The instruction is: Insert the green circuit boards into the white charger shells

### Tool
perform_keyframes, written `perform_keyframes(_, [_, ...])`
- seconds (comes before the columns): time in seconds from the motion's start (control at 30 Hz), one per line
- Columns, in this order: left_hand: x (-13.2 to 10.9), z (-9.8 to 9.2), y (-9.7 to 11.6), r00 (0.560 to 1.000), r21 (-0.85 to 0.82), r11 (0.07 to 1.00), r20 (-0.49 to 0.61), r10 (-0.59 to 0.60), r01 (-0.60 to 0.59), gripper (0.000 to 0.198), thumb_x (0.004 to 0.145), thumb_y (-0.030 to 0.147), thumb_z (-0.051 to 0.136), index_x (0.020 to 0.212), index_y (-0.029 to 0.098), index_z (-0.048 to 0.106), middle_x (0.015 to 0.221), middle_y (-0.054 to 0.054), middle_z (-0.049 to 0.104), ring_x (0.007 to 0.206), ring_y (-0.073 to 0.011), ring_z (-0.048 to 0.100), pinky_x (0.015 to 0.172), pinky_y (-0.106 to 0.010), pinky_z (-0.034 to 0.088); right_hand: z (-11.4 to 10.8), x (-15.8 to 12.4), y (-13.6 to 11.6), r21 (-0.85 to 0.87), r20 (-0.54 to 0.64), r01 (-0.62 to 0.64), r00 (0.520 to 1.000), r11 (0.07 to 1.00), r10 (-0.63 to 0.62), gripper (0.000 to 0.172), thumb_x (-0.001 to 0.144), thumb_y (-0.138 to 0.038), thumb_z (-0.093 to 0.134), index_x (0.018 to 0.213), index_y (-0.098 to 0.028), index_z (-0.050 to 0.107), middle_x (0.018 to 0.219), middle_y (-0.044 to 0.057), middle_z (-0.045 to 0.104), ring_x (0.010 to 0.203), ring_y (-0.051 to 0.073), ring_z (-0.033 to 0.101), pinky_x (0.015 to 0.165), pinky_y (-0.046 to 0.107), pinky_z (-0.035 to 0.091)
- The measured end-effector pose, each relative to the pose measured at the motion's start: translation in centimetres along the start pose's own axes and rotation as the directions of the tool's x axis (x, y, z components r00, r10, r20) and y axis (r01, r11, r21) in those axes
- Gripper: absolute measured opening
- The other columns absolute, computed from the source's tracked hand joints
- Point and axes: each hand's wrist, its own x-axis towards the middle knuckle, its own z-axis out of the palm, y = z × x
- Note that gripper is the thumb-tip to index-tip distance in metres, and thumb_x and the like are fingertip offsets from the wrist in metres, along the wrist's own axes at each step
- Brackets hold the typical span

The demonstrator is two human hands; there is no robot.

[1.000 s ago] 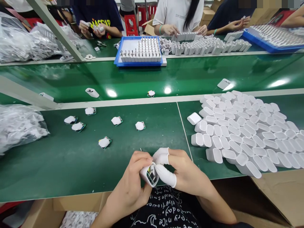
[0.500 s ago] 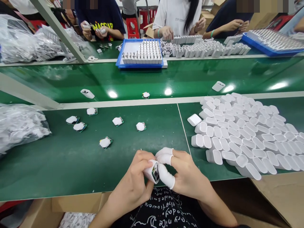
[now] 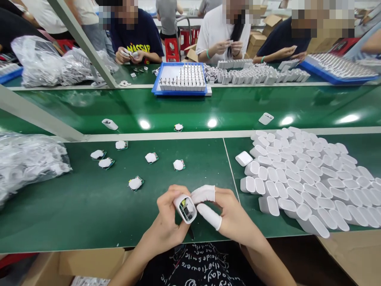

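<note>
Over the green bench, the left hand holds a white plastic charger case.

From my far-off seat, I see the left fingers wrapped firmly around the smooth case, right in front of the person. Its long side tilts up toward me, and its open end shows a tiny green board and a yellow bit. The right hand is open and holds nothing. Its soft white finger caps sit just beside the case, so the left hand is the nearer one. Hollow white cases lie in a big heap to the right. Small boards with white puffs dot the bench to the left.
</note>
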Motion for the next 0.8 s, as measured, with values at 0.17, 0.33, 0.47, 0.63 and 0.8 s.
perform_keyframes(0.17, [0.4,0.2,-0.4,0.999,0.058,0.997,0.019,0.047,-0.048,0.066,0.077,-0.008,0.046,0.131,0.022,0.023,0.103,-0.01,0.049,0.099,-0.0201,0.05,0.079,-0.037,0.051,1.1,0.1,-0.4,-0.184,-0.139,0.011,0.99,0.983,-0.038,0.016,0.082,-0.008,0.053,0.078,-0.019,0.065,0.078,0.003,0.067,0.072,0.016,0.062,0.068,0.027,0.05])
perform_keyframes(0.33, [0.8,0.2,-1.5,0.985,0.202,0.967,0.098,0.139,-0.157,0.061,0.075,-0.008,0.037,0.131,0.016,0.027,0.105,-0.012,0.047,0.092,-0.0201,0.05,0.077,-0.038,0.051,0.5,1.0,0.7,-0.37,-0.105,0.007,0.993,0.929,-0.05,0.018,0.083,-0.009,0.051,0.076,-0.019,0.065,0.075,0.004,0.067,0.069,0.017,0.065,0.063,0.026,0.052])
perform_keyframes(0.47, [2.8,-0.3,-1.6,0.988,0.296,0.943,0.035,0.147,-0.151,0.069,0.072,-0.008,0.037,0.134,0.018,0.022,0.115,-0.015,0.039,0.107,-0.0242,0.047,0.087,-0.042,0.05,0.2,2.0,2.0,-0.305,-0.149,0.236,0.945,0.923,-0.291,0.021,0.09,-0.022,0.052,0.108,-0.021,0.063,0.094,0.007,0.072,0.084,0.02,0.07,0.075,0.028,0.058])
perform_keyframes(0.63, [6.7,-0.5,0.5,0.995,0.255,0.965,-0.069,0.077,-0.057,0.08,0.067,-0.007,0.042,0.136,0.023,0.015,0.123,-0.014,0.029,0.115,-0.0232,0.043,0.093,-0.04,0.048,0.0,3.7,1.4,-0.53,-0.358,0.313,0.76,0.788,-0.543,0.037,0.085,-0.021,0.065,0.121,-0.023,0.058,0.105,0.008,0.072,0.089,0.022,0.071,0.083,0.033,0.059])
perform_keyframes(0.8, [9.7,-0.9,1.5,0.995,0.098,0.995,-0.1,-0.027,0.037,0.057,0.082,0.004,0.05,0.128,0.029,0.028,0.119,-0.006,0.042,0.109,-0.0166,0.049,0.095,-0.031,0.044,-2.3,6.0,0.6,-0.547,-0.315,0.365,0.744,0.753,-0.59,0.034,0.089,-0.016,0.059,0.122,-0.025,0.061,0.109,0.007,0.072,0.094,0.021,0.071,0.085,0.033,0.059])
